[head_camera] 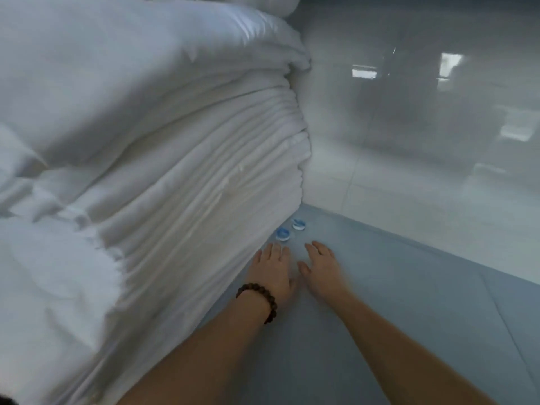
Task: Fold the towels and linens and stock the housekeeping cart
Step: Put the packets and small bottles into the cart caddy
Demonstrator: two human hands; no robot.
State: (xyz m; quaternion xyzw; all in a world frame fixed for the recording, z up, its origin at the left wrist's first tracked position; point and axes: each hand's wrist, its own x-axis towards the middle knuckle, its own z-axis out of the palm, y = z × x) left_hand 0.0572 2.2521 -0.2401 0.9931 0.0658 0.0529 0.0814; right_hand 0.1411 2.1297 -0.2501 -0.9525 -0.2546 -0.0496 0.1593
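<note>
A tall stack of folded white linens (181,182) fills the left half of the view, with puffy white bedding on top. It rests on a grey-blue surface (380,317). My left hand (273,271), with a dark bead bracelet on the wrist, lies flat and open on that surface, right beside the foot of the stack. My right hand (321,267) lies flat beside it, fingers spread, holding nothing. Just beyond my fingertips sit two small blue-and-white bottle caps (283,234), close to the stack's corner.
The grey-blue surface ends in an edge running from the stack's corner to the right. Beyond it lies a glossy pale tiled floor (409,185) with window reflections. The picture is hazy.
</note>
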